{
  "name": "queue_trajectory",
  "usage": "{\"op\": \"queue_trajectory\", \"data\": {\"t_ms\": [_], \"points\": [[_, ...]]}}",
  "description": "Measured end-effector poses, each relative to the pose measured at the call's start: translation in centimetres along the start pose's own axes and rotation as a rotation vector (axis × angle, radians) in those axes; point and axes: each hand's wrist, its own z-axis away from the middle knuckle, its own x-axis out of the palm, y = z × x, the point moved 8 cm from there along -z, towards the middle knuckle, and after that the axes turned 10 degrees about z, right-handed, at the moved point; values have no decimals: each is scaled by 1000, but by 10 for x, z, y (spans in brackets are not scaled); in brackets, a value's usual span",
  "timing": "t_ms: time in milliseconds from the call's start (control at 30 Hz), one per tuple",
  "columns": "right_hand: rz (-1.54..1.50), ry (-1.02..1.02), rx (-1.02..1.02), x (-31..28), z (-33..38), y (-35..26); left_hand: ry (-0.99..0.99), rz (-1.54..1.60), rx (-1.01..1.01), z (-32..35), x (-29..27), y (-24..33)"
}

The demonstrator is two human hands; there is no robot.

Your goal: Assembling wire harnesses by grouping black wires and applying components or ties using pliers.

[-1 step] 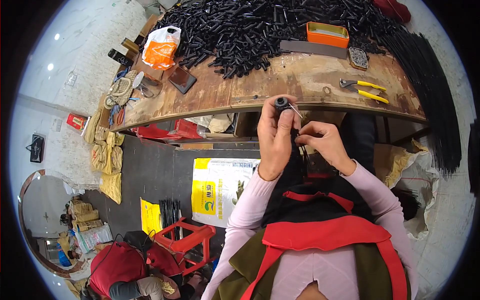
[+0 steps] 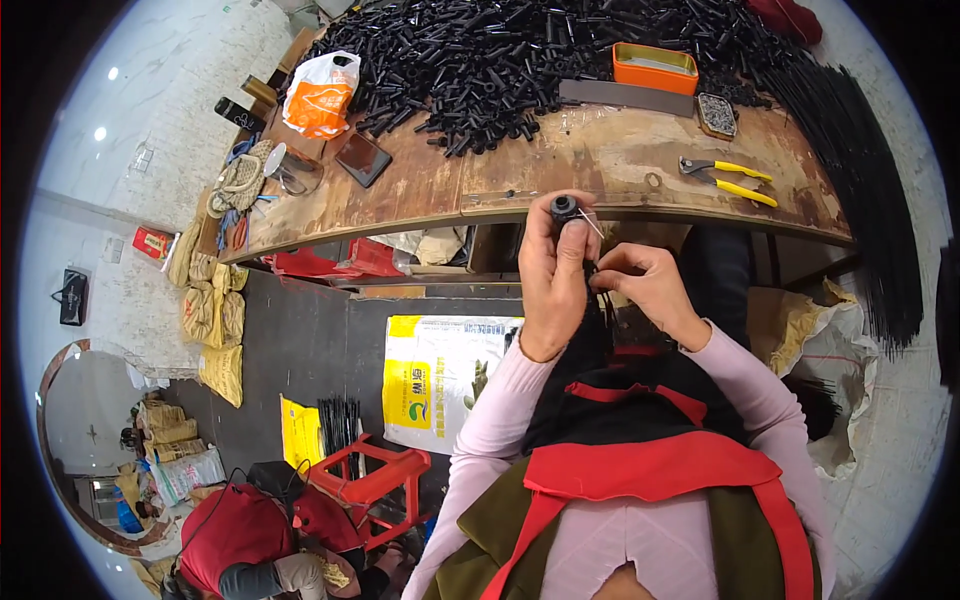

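Observation:
My left hand (image 2: 552, 280) is raised just in front of the wooden table's edge (image 2: 420, 205) and grips a short black tube (image 2: 565, 208) upright between thumb and fingers. A thin pale wire (image 2: 590, 224) slants out of the tube's top. My right hand (image 2: 645, 285) sits close beside the left, slightly lower, with its fingertips pinched on a thin dark strand next to the tube. Both forearms wear pink sleeves over a red and black apron.
A large pile of black tubes (image 2: 500, 60) covers the table's far side, beside an orange tin (image 2: 655, 66), yellow-handled pliers (image 2: 730, 178), an orange bag (image 2: 320, 95) and a glass jar (image 2: 290, 168). Long black rods (image 2: 865, 160) hang at right. Below are a sack (image 2: 440, 375), a red stool (image 2: 375, 480) and a crouching person (image 2: 235, 540).

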Motion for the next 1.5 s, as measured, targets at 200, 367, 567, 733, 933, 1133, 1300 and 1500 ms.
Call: {"op": "queue_trajectory", "data": {"t_ms": [200, 367, 567, 733, 933, 1133, 1300, 1500], "points": [[783, 175, -453, -48, 18, -35, 42, -117, 28, -5, -7, -11], [1289, 419, -463, -151, 20, -41, -141, -143, -148, -21, -1, -20], [1419, 235, -428, -211, -20, -23, -247, 13, -339, -23, 20, -41], [1295, 120, -403, -213, -44, -8, -158, 134, -310, -13, 28, -39], [-79, 140, -42, -184, 3, -14, -116, 3, -315, 1, 35, -21], [816, -21, -392, -93, 65, -90, -78, -172, -224, 21, 35, -10], [1272, 150, -463, -73, 94, -118, -100, -300, -169, 37, 45, -5], [1296, 192, -492, -64, 102, -123, -72, -311, -175, 46, 43, 2]]}}
